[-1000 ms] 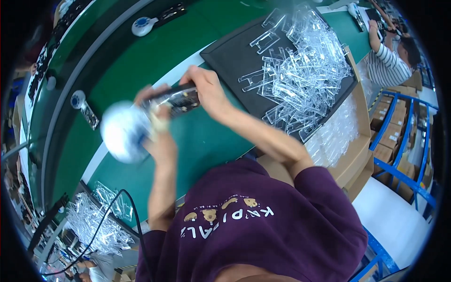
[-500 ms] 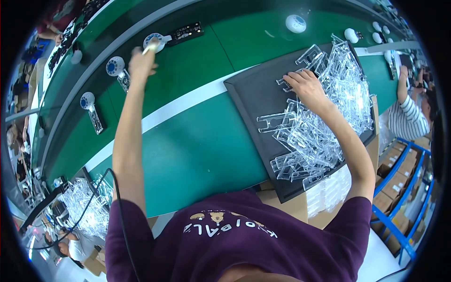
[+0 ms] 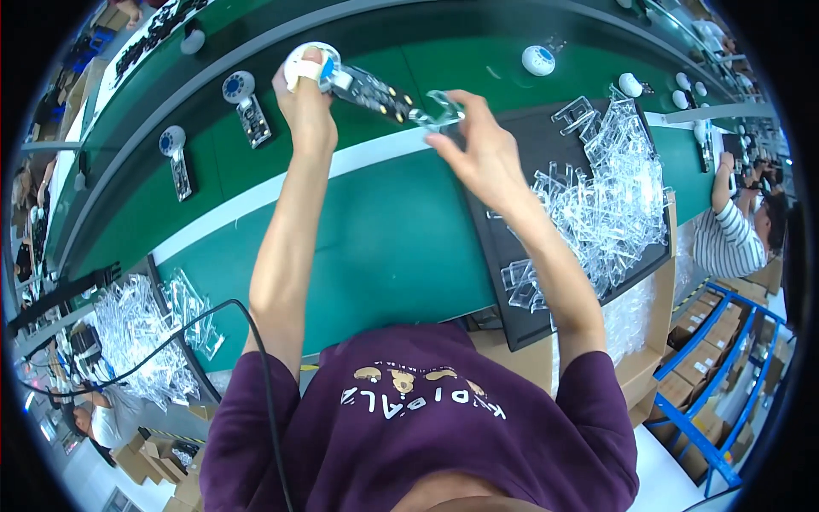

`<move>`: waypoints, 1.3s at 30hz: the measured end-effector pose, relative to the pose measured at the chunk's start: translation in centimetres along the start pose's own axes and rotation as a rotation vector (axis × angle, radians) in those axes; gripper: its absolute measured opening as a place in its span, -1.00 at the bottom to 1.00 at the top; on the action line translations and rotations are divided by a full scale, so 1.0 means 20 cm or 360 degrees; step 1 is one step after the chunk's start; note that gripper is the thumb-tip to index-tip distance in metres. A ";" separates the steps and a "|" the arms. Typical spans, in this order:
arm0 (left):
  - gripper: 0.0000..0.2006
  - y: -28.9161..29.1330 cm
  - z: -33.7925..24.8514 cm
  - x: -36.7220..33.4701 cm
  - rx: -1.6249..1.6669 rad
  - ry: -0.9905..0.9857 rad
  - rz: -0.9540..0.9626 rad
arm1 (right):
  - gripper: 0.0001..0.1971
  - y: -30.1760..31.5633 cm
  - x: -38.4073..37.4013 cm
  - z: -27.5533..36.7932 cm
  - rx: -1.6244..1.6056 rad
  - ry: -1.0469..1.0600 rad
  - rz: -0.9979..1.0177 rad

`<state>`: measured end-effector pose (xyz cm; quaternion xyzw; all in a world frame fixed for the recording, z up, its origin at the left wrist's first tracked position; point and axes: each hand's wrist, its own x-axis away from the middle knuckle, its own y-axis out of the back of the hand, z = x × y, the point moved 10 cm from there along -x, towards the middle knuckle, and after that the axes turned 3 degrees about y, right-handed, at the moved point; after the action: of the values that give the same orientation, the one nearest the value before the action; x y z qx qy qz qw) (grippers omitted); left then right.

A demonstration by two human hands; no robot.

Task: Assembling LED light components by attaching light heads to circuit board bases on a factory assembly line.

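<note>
My left hand (image 3: 309,115) grips the round white head of a circuit board assembly (image 3: 375,92), thumb on top, with a white wrap round the thumb. The dark board sticks out to the right, above the green surface. In my right hand (image 3: 488,158) is a clear plastic frame (image 3: 445,109), pinched between thumb and fingers. The frame's left end meets or overlaps the board's right end; I cannot tell whether they are joined. A large heap of clear plastic frames (image 3: 606,205) lies in the dark tray (image 3: 529,141) right of my right hand.
Two more round-headed board assemblies (image 3: 249,109) (image 3: 177,162) lie on the green belt (image 3: 358,47) at left. Another white round head (image 3: 538,61) sits far right of centre. A second heap of clear parts (image 3: 141,341) is at lower left. A black cable (image 3: 256,341) hangs near my left arm.
My right hand has moved left from the tray, bringing a clear frame to the board. My left hand has lifted the assembly's round head and turned the board downward to the right.
</note>
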<state>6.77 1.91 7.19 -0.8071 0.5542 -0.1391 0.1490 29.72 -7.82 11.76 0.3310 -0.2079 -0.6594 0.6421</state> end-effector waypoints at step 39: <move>-0.47 -0.11 -0.32 0.95 -0.0815 -0.0427 0.0789 | -0.54 -0.43 0.25 -0.01 -0.2072 -0.0797 -0.0534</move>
<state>12.69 -15.69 14.98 -0.6706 0.7250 0.1511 0.0429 23.97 -11.98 4.66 -0.2529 0.1402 -0.7956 0.5323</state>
